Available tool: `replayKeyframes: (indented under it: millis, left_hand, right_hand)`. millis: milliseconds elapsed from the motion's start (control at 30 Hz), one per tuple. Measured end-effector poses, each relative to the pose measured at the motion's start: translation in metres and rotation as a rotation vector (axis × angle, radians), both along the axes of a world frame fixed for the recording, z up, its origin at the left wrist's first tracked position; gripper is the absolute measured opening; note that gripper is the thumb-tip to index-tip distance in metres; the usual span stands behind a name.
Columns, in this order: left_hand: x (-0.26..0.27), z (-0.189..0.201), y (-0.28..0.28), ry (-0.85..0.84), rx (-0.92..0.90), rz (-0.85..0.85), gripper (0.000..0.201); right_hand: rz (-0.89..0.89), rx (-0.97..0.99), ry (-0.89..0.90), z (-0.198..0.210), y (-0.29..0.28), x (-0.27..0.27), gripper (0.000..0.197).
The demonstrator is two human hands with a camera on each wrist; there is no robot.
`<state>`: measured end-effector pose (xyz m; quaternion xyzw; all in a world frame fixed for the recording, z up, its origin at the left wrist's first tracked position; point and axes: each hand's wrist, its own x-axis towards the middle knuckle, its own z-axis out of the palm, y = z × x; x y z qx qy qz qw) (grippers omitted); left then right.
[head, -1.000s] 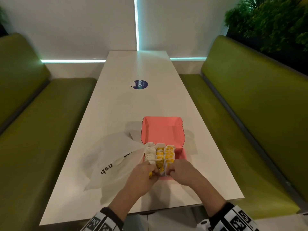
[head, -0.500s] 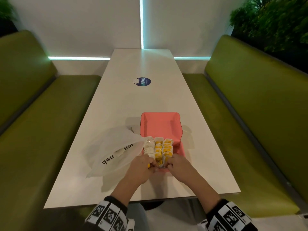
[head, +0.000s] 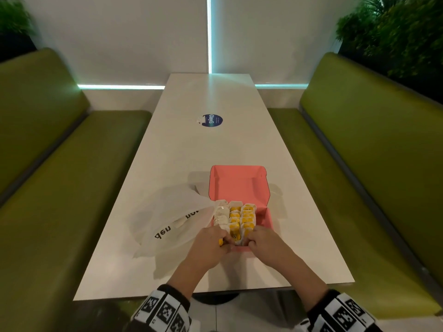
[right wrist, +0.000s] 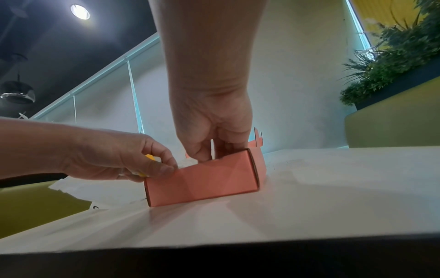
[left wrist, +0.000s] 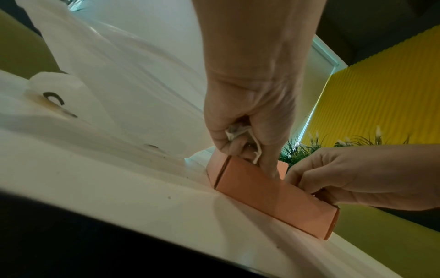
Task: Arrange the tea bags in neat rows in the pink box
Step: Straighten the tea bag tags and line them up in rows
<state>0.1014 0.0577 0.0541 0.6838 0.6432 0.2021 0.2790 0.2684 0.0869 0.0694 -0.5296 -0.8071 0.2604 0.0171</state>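
Note:
The pink box (head: pixel 269 218) stands open on the white table, its lid (head: pixel 239 185) flat behind it. Three rows of yellow-and-white tea bags (head: pixel 242 216) stand inside. My left hand (head: pixel 211 240) is at the near left corner, fingers curled round a tea bag (left wrist: pixel 238 132) with its string and a yellow tag (right wrist: pixel 150 157). My right hand (head: pixel 261 240) is at the near right, with curled fingers reaching down into the box (right wrist: pixel 202 180) among the nearest tea bags. Its fingertips are hidden behind the box wall (left wrist: pixel 273 197).
A crumpled white plastic bag (head: pixel 172 216) lies against the box's left side. A blue round sticker (head: pixel 212 120) sits farther up the table (head: pixel 191 152). Green benches (head: pixel 359 164) flank both sides, and the table's near edge is just below my wrists.
Both hands stay at the near end of the box, working on the nearest tea bags. The head view has shifted slightly; nothing else has visibly moved.

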Motion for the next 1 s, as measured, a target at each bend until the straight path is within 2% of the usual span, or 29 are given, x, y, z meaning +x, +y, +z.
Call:
replayKeyframes:
  millis: [100, 167, 233, 333, 433, 533, 600, 633, 667, 700, 767, 800, 900, 1000]
  left_hand:
    - [-0.001, 0.005, -0.001, -0.189, 0.007, 0.069, 0.006]
    - [-0.002, 0.014, -0.003, -0.479, -0.032, 0.170, 0.015]
    - [-0.004, 0.025, -0.006, -0.731, -0.059, 0.216, 0.028]
    - [-0.008, 0.040, -0.010, -0.843, -0.021, 0.169, 0.038]
    - [-0.013, 0.051, -0.013, -0.925, 0.014, 0.133, 0.031]
    - [-0.021, 0.056, -0.015, -0.897, 0.034, 0.187, 0.025]
    - [-0.029, 0.055, -0.016, -0.777, 0.090, 0.211, 0.025]
    - [-0.033, 0.055, -0.017, -0.733, 0.111, 0.220, 0.025]
    - [-0.036, 0.057, -0.020, -0.708, 0.125, 0.223, 0.023]
    - [-0.039, 0.058, -0.022, -0.691, 0.137, 0.222, 0.022]
    - [-0.044, 0.062, -0.026, -0.679, 0.157, 0.202, 0.021]
    - [-0.047, 0.064, -0.029, -0.683, 0.159, 0.189, 0.019]
    - [-0.052, 0.068, -0.034, -0.687, 0.135, 0.126, 0.017]
    - [-0.055, 0.069, -0.038, -0.631, 0.134, 0.051, 0.023]
  right_hand:
    - [-0.019, 0.051, 0.010, 0.014, -0.001, 0.000, 0.027]
    - [-0.049, 0.114, 0.107, 0.024, -0.001, -0.002, 0.023]
    - [-0.114, 0.060, 0.284, 0.035, -0.005, -0.010, 0.018]
    - [-0.162, -0.174, 0.459, 0.050, -0.011, -0.024, 0.023]
    - [-0.219, -0.298, 0.589, 0.057, -0.015, -0.037, 0.018]
    - [-0.379, -0.286, 0.721, 0.064, -0.011, -0.041, 0.012]
    - [-0.485, -0.108, 0.743, 0.068, -0.006, -0.041, 0.009]
    - [-0.506, 0.018, 0.699, 0.071, -0.004, -0.041, 0.010]
    - [-0.465, 0.100, 0.615, 0.075, -0.004, -0.040, 0.011]
    - [-0.359, 0.097, 0.525, 0.079, -0.005, -0.041, 0.011]
    - [-0.095, -0.093, 0.432, 0.087, -0.012, -0.047, 0.009]
    - [-0.041, -0.152, 0.421, 0.089, -0.015, -0.049, 0.009]
    - [-0.184, 0.004, 0.439, 0.089, -0.015, -0.052, 0.011]
    - [-0.200, -0.115, 0.560, 0.091, -0.021, -0.057, 0.006]
